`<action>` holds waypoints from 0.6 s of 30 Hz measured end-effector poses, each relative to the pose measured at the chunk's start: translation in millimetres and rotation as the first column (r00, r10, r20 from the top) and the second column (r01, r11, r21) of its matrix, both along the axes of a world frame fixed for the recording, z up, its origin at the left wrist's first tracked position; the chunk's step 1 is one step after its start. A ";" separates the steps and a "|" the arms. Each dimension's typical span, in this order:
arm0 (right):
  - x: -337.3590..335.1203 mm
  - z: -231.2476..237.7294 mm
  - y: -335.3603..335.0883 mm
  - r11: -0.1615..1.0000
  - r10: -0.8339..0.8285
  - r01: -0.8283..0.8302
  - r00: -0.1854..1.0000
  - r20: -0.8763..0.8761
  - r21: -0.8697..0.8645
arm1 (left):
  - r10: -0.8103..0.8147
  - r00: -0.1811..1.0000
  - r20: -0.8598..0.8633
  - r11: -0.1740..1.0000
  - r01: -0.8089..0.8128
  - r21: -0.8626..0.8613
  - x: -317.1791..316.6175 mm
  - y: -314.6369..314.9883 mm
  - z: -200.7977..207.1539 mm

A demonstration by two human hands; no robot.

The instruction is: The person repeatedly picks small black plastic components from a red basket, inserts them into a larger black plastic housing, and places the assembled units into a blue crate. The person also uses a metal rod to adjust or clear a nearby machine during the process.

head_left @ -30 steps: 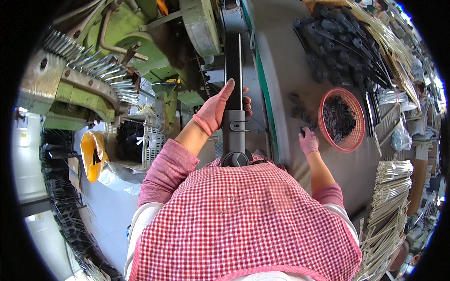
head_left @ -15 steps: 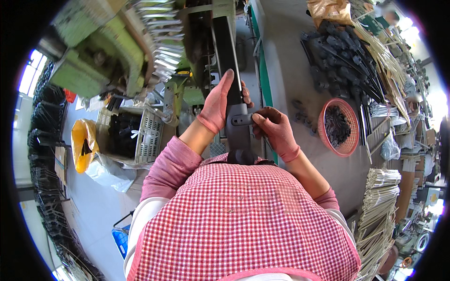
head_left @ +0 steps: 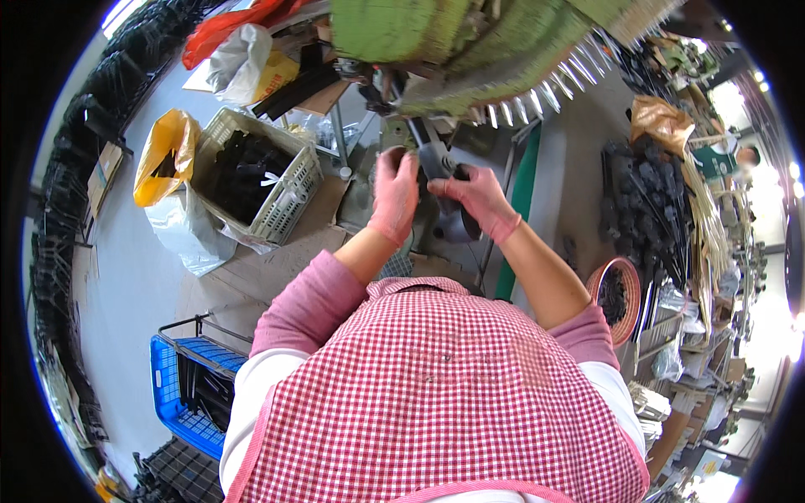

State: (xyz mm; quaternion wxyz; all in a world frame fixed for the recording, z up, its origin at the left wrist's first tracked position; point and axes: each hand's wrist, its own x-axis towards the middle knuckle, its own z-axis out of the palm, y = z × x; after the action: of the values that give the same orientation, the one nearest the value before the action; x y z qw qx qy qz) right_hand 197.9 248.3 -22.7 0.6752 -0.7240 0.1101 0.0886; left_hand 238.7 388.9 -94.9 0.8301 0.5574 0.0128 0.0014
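- Clock = whole view, 12 straight up. The dark fitting [head_left: 458, 223] is just past 12, a bit above the middle, tilted so it runs approx 11 to 5. Upper end is right by the lower edge of the green machine [head_left: 503, 42] – can't make out if they touch.
- Right hand [head_left: 482, 199] has it pinched, thumb across the fitting, coming in from 2 o'clock. Looks like the main hold rn.
- Left hand [head_left: 394, 199] is just off the fitting's 9 o'clock side, fingers half curled & pointing up. Too blurry to say if it's gripping anything, tbh.
- Imo the step is steadying/lining up the fitting, so: firm pinch, wrist loose, set the angle w/ small turns rather than shoving.
- If the left hand's free, I'd use it as a support nearer the 11 o'clock end – one-handed, a longish part probably wants to twist.
- Pls mind the metal prongs [head_left: 541, 101] at 1 o'clock, def sleeve-catchers if you lean over. Fingertips away from the machine's edge too.
- Elbow room's decent btw: pale crate [head_left: 295, 199] at 10, red basket [head_left: 594, 283] btwn 3 and 4, both well apart from the hands.
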 end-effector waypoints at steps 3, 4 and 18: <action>45.5 4.6 10.2 0.970 0.087 -0.076 0.995 -0.037 0.232 | 0.159 0.985 0.071 0.984 -0.163 0.066 19.3 42.1 3.7; 55.1 4.5 16.2 0.960 0.099 -0.096 0.995 -0.001 0.262 | 0.093 0.994 0.058 0.995 -0.091 -0.032 25.0 50.3 6.7; 77.7 28.2 64.9 0.759 0.239 -0.133 0.968 0.083 -0.638 | -0.329 0.873 -0.360 0.875 0.425 0.231 115.4 94.3 49.3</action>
State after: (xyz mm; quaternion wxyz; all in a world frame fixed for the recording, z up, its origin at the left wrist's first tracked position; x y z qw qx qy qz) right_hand 275.6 313.3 5.5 0.3900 -0.9191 0.0065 0.0557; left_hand 354.1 483.3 -45.6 0.7059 0.6628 0.0319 -0.2478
